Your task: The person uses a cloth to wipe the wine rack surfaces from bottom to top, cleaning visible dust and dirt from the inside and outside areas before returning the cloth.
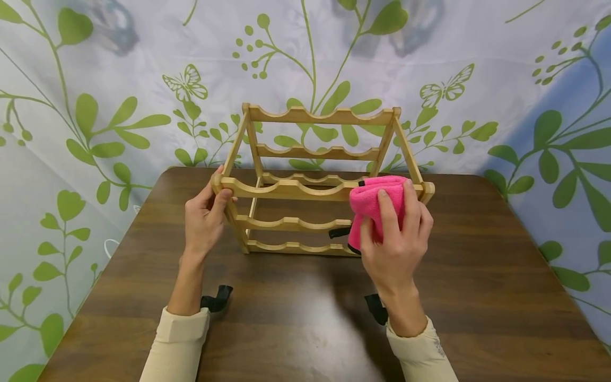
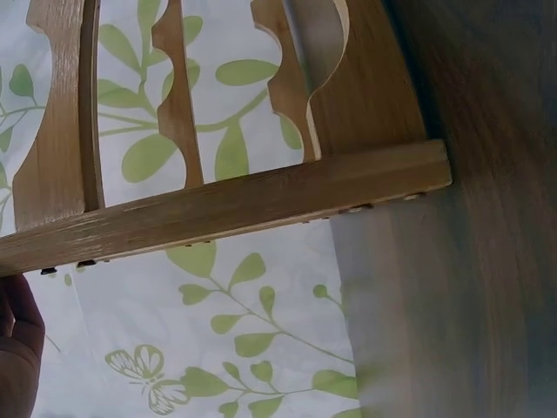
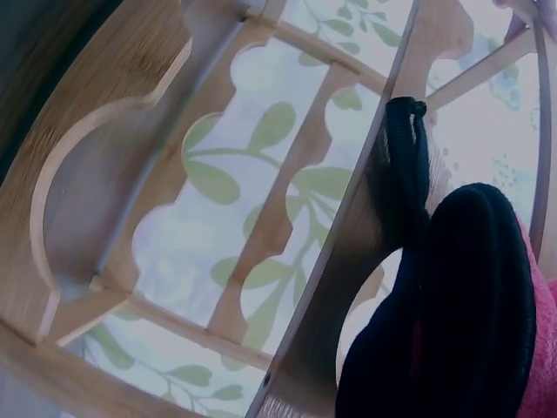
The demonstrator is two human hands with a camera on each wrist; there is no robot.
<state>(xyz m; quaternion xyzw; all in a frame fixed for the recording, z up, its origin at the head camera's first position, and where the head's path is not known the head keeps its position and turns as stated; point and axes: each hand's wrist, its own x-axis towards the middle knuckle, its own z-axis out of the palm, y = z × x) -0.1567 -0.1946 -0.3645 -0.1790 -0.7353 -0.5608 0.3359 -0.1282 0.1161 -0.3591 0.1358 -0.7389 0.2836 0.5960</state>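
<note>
A light wooden rack (image 1: pixel 288 189) with scalloped rails stands on the table in the head view. My left hand (image 1: pixel 205 220) grips its upper front left corner, thumb in front of the post. In my right hand (image 1: pixel 398 244) is a folded pink cloth (image 1: pixel 377 199) with black edging, pinched between fingers and thumb against the right part of the top front rail. The left wrist view shows a side post (image 2: pixel 235 205) of the rack and a bit of the left hand (image 2: pixel 19 348). The cloth's dark edge (image 3: pixel 479 287) fills the right wrist view's lower right, over a rail.
The brown wooden table (image 1: pixel 296 329) spreads around the rack. Behind it hangs a pale curtain (image 1: pixel 143 69) with green leaves and butterflies. Dark strap ends (image 1: pixel 217 300) stick out by both wrists. A thin white loop (image 1: pixel 111 248) shows at the table's left edge.
</note>
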